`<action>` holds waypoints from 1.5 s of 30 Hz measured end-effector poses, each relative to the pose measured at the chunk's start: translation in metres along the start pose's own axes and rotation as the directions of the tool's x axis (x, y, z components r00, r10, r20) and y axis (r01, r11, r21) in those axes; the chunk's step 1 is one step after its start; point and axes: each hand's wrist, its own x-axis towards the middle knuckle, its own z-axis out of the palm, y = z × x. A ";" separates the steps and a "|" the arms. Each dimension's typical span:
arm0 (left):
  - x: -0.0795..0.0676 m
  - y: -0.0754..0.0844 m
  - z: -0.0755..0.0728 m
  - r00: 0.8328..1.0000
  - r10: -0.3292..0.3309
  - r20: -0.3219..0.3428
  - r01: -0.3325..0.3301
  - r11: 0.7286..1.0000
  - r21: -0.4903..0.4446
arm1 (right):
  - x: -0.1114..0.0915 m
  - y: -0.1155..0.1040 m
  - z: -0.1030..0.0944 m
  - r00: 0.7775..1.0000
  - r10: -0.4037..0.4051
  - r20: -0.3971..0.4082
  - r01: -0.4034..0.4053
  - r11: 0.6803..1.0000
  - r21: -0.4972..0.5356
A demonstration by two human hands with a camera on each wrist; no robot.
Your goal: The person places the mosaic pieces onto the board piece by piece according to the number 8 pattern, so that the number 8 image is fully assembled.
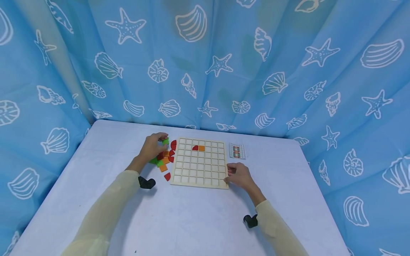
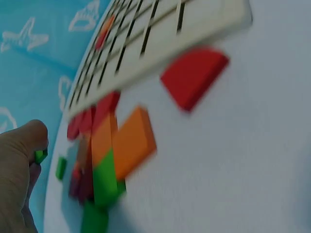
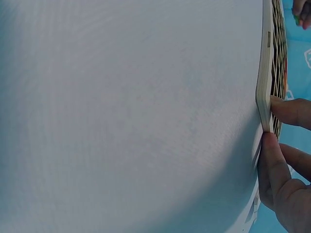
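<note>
Blue shell-printed curtains point(image 1: 189, 89) surround a white counter point(image 1: 192, 220). Left of the gridded board point(image 1: 200, 166), near loose coloured pieces point(image 1: 163, 168), the left hand point(image 1: 150, 147) pinches a green piece point(image 2: 41, 156); the right hand point(image 1: 241, 175) pinches the board's right edge. A red piece point(image 1: 195, 148) and an orange piece point(image 1: 201, 148) sit on it.

The pieces point(image 1: 163, 168) are red, orange and green.

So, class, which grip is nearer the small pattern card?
Right. The right grip is just below the pattern card in the head view; the left grip is across the board from it.
</note>
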 end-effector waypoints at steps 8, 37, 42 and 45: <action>0.004 0.031 0.027 0.986 0.141 0.087 -0.138 0.990 -0.040 | 0.000 0.000 0.000 1.000 -0.012 -0.004 0.012 1.000 0.012; 0.006 0.065 0.079 0.947 0.211 0.242 -0.218 0.976 0.001 | -0.001 -0.004 0.003 1.000 -0.015 -0.018 0.015 1.000 0.009; 0.006 0.067 0.078 0.938 0.271 0.215 -0.273 0.962 -0.021 | -0.001 -0.001 0.002 1.000 -0.020 -0.016 0.020 1.000 0.003; 0.006 0.072 0.077 0.922 0.306 0.235 -0.316 0.949 0.003 | 0.000 0.000 0.002 1.000 -0.026 -0.018 0.026 1.000 0.001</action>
